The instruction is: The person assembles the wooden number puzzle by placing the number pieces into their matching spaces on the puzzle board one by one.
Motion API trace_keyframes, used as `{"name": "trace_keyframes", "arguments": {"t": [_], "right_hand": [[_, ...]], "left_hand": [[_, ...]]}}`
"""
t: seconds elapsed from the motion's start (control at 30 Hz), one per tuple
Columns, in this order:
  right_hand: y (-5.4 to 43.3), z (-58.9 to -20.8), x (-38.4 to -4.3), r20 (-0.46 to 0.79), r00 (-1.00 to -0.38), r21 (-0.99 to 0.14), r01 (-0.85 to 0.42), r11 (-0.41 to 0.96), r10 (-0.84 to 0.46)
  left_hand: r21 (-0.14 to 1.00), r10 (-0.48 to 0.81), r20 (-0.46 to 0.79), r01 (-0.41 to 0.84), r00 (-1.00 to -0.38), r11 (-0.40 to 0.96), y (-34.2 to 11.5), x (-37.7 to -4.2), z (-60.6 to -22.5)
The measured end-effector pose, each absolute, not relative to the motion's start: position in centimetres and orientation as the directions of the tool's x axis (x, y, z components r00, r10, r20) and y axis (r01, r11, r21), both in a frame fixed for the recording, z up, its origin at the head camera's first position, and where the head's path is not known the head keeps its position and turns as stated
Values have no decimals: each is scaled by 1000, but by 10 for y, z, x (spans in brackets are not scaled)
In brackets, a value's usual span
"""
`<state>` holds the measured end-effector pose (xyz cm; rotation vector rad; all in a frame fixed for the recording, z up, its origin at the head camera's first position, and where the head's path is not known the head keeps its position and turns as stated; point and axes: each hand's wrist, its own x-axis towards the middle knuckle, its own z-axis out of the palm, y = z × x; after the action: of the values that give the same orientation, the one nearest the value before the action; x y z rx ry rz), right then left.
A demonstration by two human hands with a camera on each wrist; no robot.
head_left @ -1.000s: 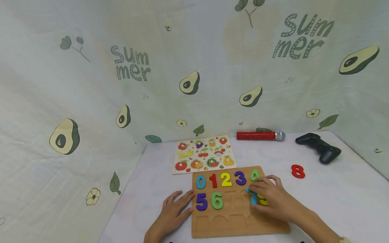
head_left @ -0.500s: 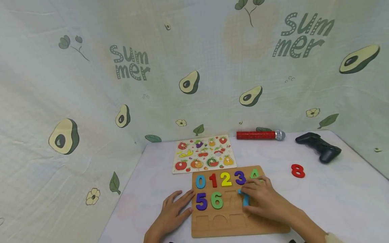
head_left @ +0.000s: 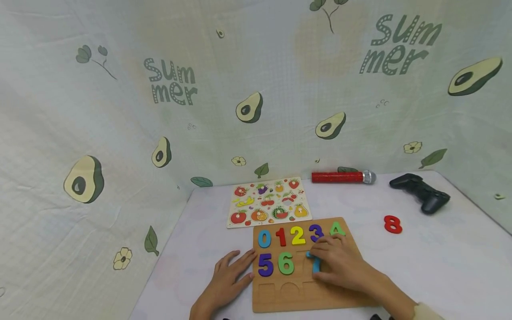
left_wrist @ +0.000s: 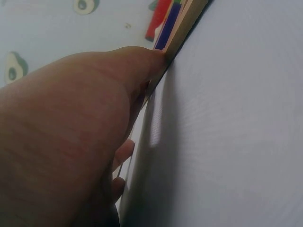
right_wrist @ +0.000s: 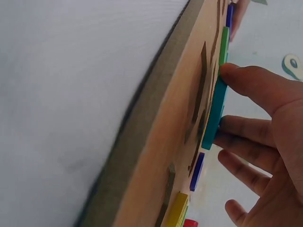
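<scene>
My right hand point(head_left: 343, 263) pinches a blue number 7 point(head_left: 316, 266) between thumb and fingertips, over the middle row of the wooden number board point(head_left: 280, 304). In the right wrist view the 7 point(right_wrist: 215, 111) lies close over the board's face, to the side of the green 6 point(right_wrist: 224, 45). My left hand point(head_left: 229, 281) lies flat at the board's left edge, fingers straight; in the left wrist view its thumb point(left_wrist: 147, 61) touches that edge. The purple 5 point(head_left: 266, 265) and green 6 point(head_left: 286, 263) sit in the same row. A yellow piece point(right_wrist: 176, 210) shows below the 7 in the right wrist view.
Numbers 0 point(head_left: 264, 239) to 4 fill the board's top row. A red 8 point(head_left: 393, 224) lies on the table to the right. Behind stand out a fruit puzzle board point(head_left: 256, 211), a red microphone point(head_left: 338, 178) and a black game controller point(head_left: 420, 192).
My right hand has slid left across the board with the 7, toward the 6. It now covers the yellow 9 that showed earlier. The left hand has stayed put.
</scene>
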<state>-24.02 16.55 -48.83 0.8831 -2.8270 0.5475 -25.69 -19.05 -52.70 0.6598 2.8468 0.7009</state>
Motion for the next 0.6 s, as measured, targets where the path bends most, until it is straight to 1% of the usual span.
{"name": "trace_keyframes", "arguments": {"t": [0.27, 0.47, 0.6], "right_hand": [[162, -492, -244, 208, -839, -280, -543, 791, -503], [158, -495, -249, 187, -861, -316, -509, 801, -473], [156, -495, -251, 178, -862, -349, -506, 788, -475]], "left_hand": [[468, 453, -20, 392, -891, 792, -190, -258, -529], [463, 449, -24, 388, -893, 797, -191, -258, -528], [464, 451, -19, 392, -892, 795, -190, -257, -526]]}}
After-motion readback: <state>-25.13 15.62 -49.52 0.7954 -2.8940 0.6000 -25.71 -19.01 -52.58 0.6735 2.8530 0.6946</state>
